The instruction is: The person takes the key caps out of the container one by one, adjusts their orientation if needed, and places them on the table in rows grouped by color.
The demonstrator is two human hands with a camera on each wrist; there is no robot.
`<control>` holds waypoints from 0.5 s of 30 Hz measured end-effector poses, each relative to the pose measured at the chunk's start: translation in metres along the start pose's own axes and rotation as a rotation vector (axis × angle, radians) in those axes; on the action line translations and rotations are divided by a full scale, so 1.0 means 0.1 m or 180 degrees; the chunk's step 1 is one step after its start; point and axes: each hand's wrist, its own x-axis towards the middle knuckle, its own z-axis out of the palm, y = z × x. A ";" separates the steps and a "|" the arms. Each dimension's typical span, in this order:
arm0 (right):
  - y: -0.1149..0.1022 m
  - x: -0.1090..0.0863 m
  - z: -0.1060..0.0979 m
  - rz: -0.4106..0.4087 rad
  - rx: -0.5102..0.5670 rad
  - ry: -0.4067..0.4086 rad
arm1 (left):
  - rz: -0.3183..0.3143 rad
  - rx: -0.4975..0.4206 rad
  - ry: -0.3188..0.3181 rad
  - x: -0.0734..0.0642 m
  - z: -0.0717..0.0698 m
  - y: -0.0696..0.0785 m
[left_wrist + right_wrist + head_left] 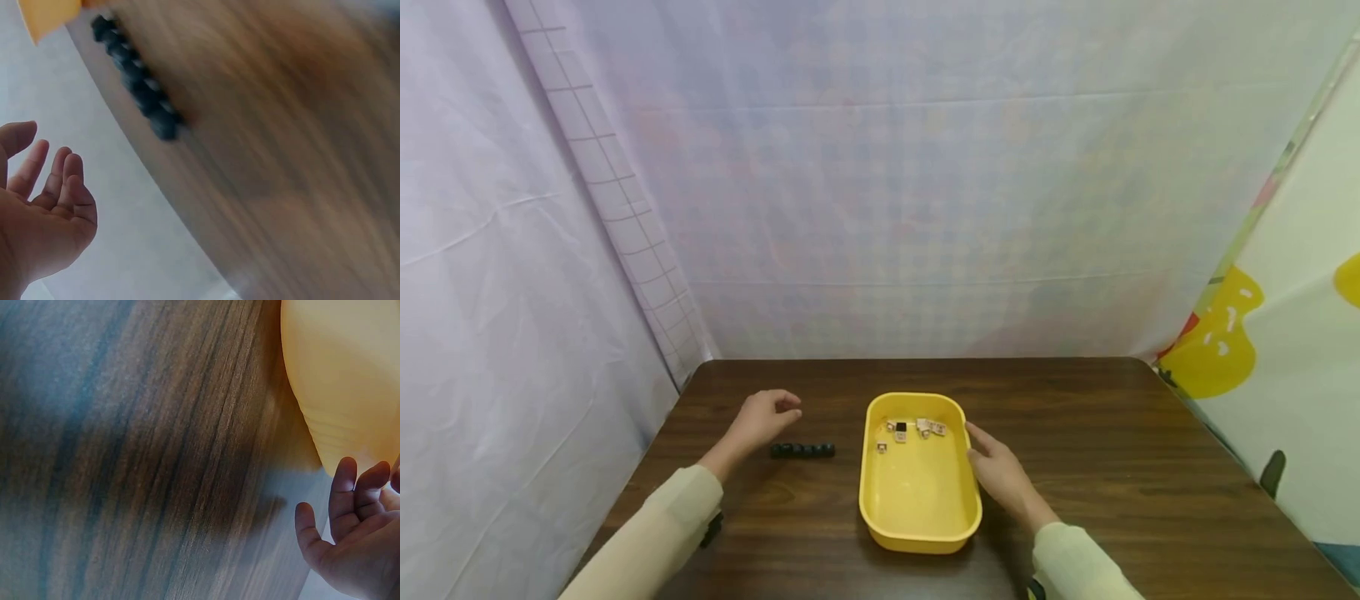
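A yellow plastic tray (917,540) stands on the table with several small pale blocks (931,427) and a black-topped one (901,427) near its far end. My right hand (1004,477) is at the tray's right side, its fingertips right at the rim; the right wrist view shows its fingers loosely bent beside the yellow wall (344,381). To the left of the tray lies a straight row of small black blocks (802,451), seen blurred in the left wrist view. Just beyond that row hovers my left hand (762,419), fingers relaxed and holding nothing.
The dark wood-grain table (1112,467) ends at a far edge in front of a pale hanging curtain (925,208). Another white curtain (512,292) hangs at the left, and a patterned cloth (1300,400) at the right.
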 end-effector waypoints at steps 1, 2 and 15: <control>0.00 0.00 0.00 0.0000 -0.0004 -0.0001 | 0.0031 -0.0011 -0.0002 0.02 0.02 0.06; 0.00 0.00 0.00 -0.0002 0.0008 0.0001 | 0.0061 -0.0027 0.0000 0.04 0.05 0.12; 0.01 0.01 0.00 -0.0006 -0.0023 -0.0014 | 0.0379 -0.0048 -0.0266 0.31 0.54 0.72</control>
